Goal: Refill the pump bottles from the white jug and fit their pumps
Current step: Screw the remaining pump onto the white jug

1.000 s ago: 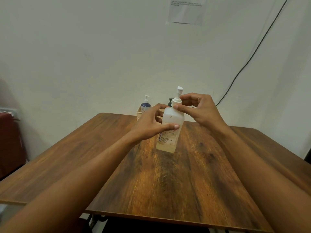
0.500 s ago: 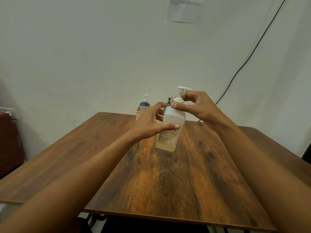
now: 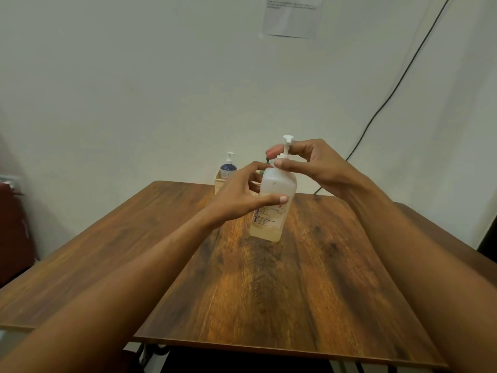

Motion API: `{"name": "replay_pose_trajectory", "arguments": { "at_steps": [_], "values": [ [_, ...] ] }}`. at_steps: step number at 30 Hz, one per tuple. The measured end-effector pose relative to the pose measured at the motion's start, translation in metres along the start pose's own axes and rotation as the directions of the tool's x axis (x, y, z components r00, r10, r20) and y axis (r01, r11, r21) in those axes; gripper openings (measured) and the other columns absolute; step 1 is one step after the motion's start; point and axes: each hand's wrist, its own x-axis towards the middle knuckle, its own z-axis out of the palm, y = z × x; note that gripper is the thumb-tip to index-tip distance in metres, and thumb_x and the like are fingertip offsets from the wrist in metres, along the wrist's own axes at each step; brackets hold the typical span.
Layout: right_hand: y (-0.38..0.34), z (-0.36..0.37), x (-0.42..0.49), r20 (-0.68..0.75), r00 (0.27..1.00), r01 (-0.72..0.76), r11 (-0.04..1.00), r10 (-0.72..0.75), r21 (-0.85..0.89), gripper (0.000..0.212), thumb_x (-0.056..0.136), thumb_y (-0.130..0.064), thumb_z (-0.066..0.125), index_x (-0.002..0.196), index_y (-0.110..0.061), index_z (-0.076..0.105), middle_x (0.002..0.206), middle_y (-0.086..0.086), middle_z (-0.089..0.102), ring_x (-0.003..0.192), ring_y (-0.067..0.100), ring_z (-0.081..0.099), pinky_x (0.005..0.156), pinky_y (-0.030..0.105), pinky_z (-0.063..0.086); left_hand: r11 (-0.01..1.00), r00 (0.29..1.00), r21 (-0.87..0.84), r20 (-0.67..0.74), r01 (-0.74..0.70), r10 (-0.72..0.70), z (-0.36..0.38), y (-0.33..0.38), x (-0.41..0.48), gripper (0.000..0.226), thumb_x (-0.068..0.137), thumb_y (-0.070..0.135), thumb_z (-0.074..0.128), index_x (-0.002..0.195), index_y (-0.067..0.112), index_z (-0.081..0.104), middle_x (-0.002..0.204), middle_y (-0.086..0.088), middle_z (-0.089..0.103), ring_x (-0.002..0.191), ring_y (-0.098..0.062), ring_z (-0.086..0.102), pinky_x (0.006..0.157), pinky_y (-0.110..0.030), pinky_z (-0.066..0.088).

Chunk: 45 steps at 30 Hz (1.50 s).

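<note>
The fingers (image 3: 279, 164) of the right hand (image 3: 320, 168) are pinched around the collar of the white pump (image 3: 286, 146) at the neck of the bottle (image 3: 274, 203), thumb on the near side, the other fingertips curled round behind the stem. The pump head stands up above them, its nozzle end on to the camera.

The left hand (image 3: 239, 195) is wrapped around the bottle's shoulder and upper body, thumb laid across the front just above the label, the remaining fingers behind it.

The bottle is translucent white, with pale liquid showing in its lower part and a printed label on the front. It is held slightly tilted over the middle of the wooden tabletop (image 3: 269, 292); whether its base touches the wood cannot be told.

Behind the hands, at the far edge of the tabletop against the wall, a small pale basket (image 3: 219, 181) holds a blue bottle (image 3: 228, 169) with a white pump. A dark object beside it is mostly hidden by the hands.

On the wall, a sheet of paper (image 3: 290, 16) hangs near the top, and a black cable (image 3: 390, 95) runs down diagonally toward the tabletop.
</note>
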Motion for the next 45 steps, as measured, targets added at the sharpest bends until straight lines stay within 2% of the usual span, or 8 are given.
{"name": "replay_pose_trajectory", "arguments": {
  "at_steps": [7,15,19,23,28,33,39,45],
  "values": [
    [-0.008,0.021,-0.003,-0.182,0.983,-0.005,0.999,-0.003,-0.043,0.023,0.086,-0.04,0.087,0.095,-0.019,0.083,0.101,-0.004,0.081,0.097,0.013,0.077,0.085,0.037,0.065,0.999,0.999,-0.03,-0.009,-0.035,0.035,0.007,0.004,0.001,0.089,0.074,0.063,0.08,0.15,0.032,0.045,0.125,0.005,0.069,0.107,-0.011,0.07,0.083,-0.035,0.063],
    [-0.008,-0.01,-0.011,0.032,0.999,-0.032,0.993,0.035,-0.111,0.035,0.097,-0.047,0.072,0.125,-0.028,0.079,0.129,-0.017,0.076,0.132,0.003,0.063,0.12,0.049,0.042,0.999,1.0,-0.03,-0.015,-0.015,0.015,0.005,-0.001,0.004,0.075,0.076,0.058,0.082,0.138,0.028,0.053,0.124,0.006,0.068,0.104,-0.01,0.07,0.083,-0.034,0.064],
    [0.0,-0.002,-0.008,-0.181,0.983,-0.009,0.993,-0.012,-0.114,0.035,0.077,-0.047,0.092,0.101,-0.022,0.083,0.103,-0.011,0.081,0.098,-0.001,0.073,0.092,0.033,0.059,1.0,0.999,-0.008,-0.03,-0.016,0.016,0.006,-0.002,0.002,0.077,0.073,0.064,0.08,0.138,0.03,0.053,0.123,0.006,0.068,0.103,-0.01,0.071,0.081,-0.033,0.064],
    [0.013,0.018,-0.009,-0.309,0.949,0.03,0.996,-0.056,-0.086,0.049,0.066,-0.045,0.099,0.08,-0.019,0.06,0.083,-0.008,0.07,0.076,0.004,0.065,0.066,0.017,0.051,0.998,1.0,-0.057,-0.006,-0.017,0.016,0.01,-0.001,-0.001,0.074,0.072,0.06,0.084,0.134,0.029,0.055,0.114,0.007,0.071,0.097,-0.007,0.072,0.079,-0.035,0.064],
    [0.003,0.002,-0.013,-0.12,0.991,-0.069,0.996,0.062,-0.061,0.054,0.077,-0.061,0.083,0.115,-0.024,0.076,0.112,-0.011,0.079,0.104,0.001,0.072,0.091,0.028,0.054,1.0,1.0,-0.025,0.02,-0.006,0.006,0.008,-0.002,-0.002,0.081,0.07,0.066,0.08,0.138,0.03,0.052,0.12,0.007,0.068,0.102,-0.008,0.071,0.082,-0.037,0.064],
    [-0.007,-0.015,-0.017,0.026,0.998,-0.048,0.995,0.051,-0.089,0.037,0.086,-0.052,0.077,0.116,-0.032,0.082,0.121,-0.016,0.079,0.121,-0.002,0.067,0.115,0.04,0.04,1.0,1.0,-0.005,0.011,-0.029,0.029,0.007,0.0,0.0,0.075,0.076,0.058,0.081,0.139,0.027,0.053,0.121,0.005,0.069,0.103,-0.01,0.07,0.083,-0.037,0.064],
    [0.001,-0.001,-0.013,-0.132,0.991,-0.053,0.99,0.035,-0.134,0.023,0.082,-0.047,0.088,0.094,-0.029,0.084,0.09,-0.013,0.08,0.082,-0.007,0.07,0.083,0.029,0.051,1.0,1.0,-0.007,0.004,-0.009,0.009,0.009,-0.006,-0.002,0.082,0.072,0.066,0.079,0.139,0.029,0.052,0.119,0.005,0.069,0.1,-0.011,0.072,0.081,-0.037,0.064],
    [0.015,0.015,-0.021,-0.199,0.98,-0.006,0.994,-0.015,-0.106,0.022,0.085,-0.046,0.086,0.086,-0.027,0.074,0.089,-0.008,0.076,0.082,0.002,0.069,0.076,0.024,0.05,1.0,1.0,0.029,0.004,-0.01,0.01,0.012,-0.011,-0.005,0.081,0.07,0.071,0.079,0.137,0.035,0.052,0.118,0.011,0.068,0.099,-0.007,0.071,0.08,-0.036,0.064]
  ]
}}
